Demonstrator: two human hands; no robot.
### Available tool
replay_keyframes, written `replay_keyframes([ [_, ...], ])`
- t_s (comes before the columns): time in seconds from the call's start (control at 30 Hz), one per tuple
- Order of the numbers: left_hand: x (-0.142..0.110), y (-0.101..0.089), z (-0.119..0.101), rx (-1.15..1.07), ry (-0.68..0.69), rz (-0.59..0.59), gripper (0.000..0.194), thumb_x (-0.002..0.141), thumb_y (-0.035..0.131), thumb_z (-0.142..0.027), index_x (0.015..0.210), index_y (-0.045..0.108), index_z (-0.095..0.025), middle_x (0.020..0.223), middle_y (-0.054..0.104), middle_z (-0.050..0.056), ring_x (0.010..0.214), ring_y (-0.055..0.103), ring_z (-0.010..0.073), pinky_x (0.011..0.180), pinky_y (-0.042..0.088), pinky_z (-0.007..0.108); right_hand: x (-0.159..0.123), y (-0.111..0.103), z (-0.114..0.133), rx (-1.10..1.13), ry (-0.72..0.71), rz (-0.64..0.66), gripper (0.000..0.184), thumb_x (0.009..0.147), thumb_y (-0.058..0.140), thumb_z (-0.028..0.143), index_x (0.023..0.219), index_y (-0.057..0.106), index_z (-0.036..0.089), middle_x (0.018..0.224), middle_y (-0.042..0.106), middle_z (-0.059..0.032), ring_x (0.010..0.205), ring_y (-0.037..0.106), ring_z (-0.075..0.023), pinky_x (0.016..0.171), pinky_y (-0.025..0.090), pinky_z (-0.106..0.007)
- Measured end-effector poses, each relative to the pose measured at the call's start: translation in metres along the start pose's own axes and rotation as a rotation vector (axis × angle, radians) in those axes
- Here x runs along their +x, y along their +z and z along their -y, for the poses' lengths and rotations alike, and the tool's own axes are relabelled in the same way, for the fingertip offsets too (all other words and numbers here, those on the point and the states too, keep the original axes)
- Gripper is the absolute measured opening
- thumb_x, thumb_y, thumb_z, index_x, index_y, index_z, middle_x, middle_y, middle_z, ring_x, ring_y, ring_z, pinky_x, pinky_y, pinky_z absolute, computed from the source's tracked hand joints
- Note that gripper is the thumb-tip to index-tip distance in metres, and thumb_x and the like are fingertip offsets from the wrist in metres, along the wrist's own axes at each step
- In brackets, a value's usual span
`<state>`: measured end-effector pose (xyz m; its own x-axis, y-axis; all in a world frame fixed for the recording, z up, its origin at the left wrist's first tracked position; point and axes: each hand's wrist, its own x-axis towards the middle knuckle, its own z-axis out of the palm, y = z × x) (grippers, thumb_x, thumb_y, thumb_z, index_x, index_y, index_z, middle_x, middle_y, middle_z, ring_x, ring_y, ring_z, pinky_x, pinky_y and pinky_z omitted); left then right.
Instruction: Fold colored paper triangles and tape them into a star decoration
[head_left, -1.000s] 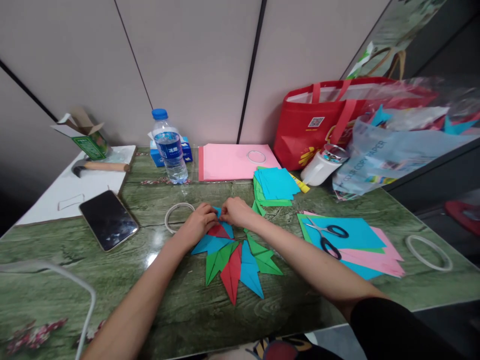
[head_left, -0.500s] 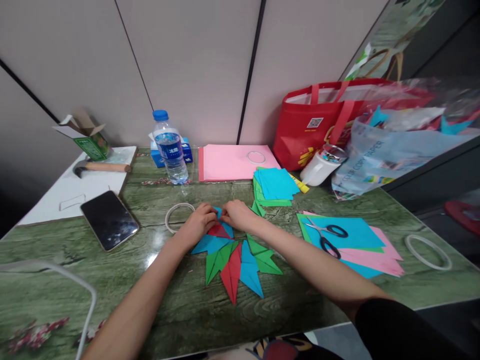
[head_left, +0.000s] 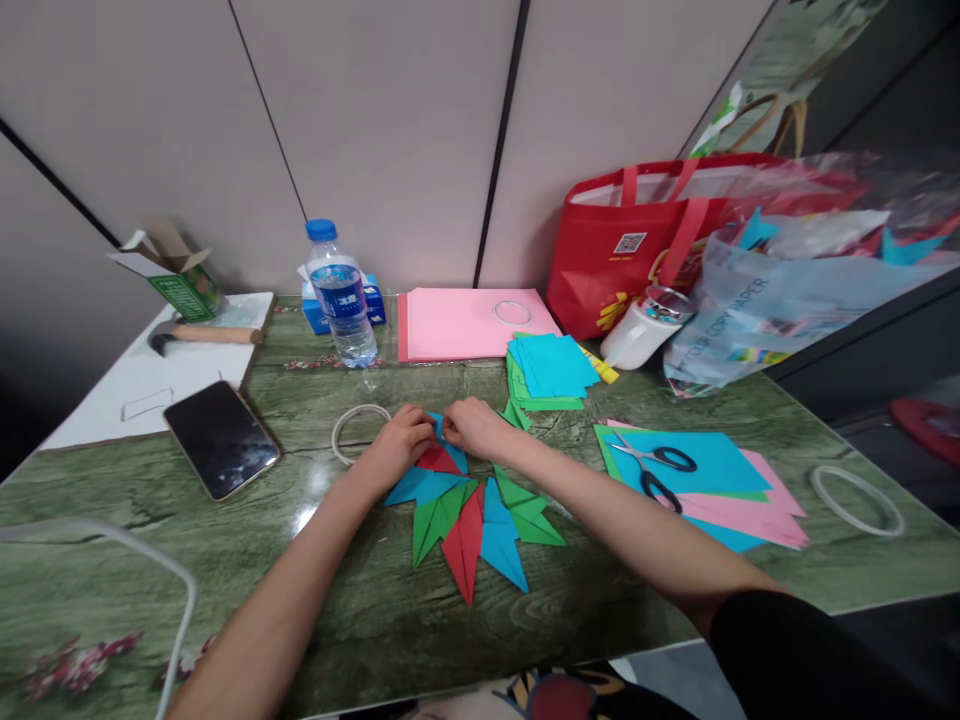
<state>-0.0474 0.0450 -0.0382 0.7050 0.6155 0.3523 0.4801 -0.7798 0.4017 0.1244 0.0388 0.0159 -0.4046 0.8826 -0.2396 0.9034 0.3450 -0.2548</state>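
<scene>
We find the left hand and right hand curled at the blue folded-paper piece on the green marbled surface; we cannot tell whether either grips it. We advise aligning edges, then pressing creases evenly.

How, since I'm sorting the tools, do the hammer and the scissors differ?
The hammer has a straight wooden handle, while the scissors have black finger loops. The hammer lies on a white sheet; the scissors lie on blue paper. Both lie down and have metal parts.
</scene>
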Motion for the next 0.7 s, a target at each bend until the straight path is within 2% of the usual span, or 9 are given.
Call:
replay_keyframes([
  [0.23, 0.0002, -0.0008, -0.0014, -0.006, 0.005, -0.013, 0.017, 0.087, 0.052, -0.018, 0.075, 0.063, -0.016, 0.089, 0.059, 0.007, 0.090, 0.051, 0.0192, 0.081, 0.045, 0.034, 0.0007, -0.0016, -0.0032, -0.003, -0.031, 0.011, 0.019, 0.081, 0.055, 0.022, 0.089, 0.071, 0.017, 0.088, 0.073, -0.0102, 0.088, 0.067, -0.0229, 0.073, 0.047, -0.025],
  [0.63, 0.0004, 0.0000, -0.0007, 0.004, 0.015, -0.021, 0.016, 0.086, 0.053, -0.016, 0.073, 0.062, -0.015, 0.090, 0.059, 0.006, 0.090, 0.050, 0.0192, 0.081, 0.045, 0.033, 0.0002, -0.0008, 0.0012, -0.077, -0.061, -0.001, 0.022, 0.080, 0.049, 0.016, 0.087, 0.069, 0.010, 0.091, 0.071, -0.0174, 0.089, 0.066, -0.0264, 0.073, 0.045, -0.028],
  [0.7, 0.0005, -0.0010, -0.0020, -0.001, 0.008, -0.015, 0.015, 0.086, 0.054, -0.018, 0.074, 0.063, -0.016, 0.090, 0.059, 0.006, 0.090, 0.050, 0.0190, 0.082, 0.045, 0.033, 0.0004, -0.0006, -0.0030, -0.071, -0.083, -0.003, 0.021, 0.081, 0.049, 0.016, 0.088, 0.069, 0.010, 0.090, 0.071, -0.0156, 0.087, 0.066, -0.0242, 0.071, 0.045, -0.026],
])
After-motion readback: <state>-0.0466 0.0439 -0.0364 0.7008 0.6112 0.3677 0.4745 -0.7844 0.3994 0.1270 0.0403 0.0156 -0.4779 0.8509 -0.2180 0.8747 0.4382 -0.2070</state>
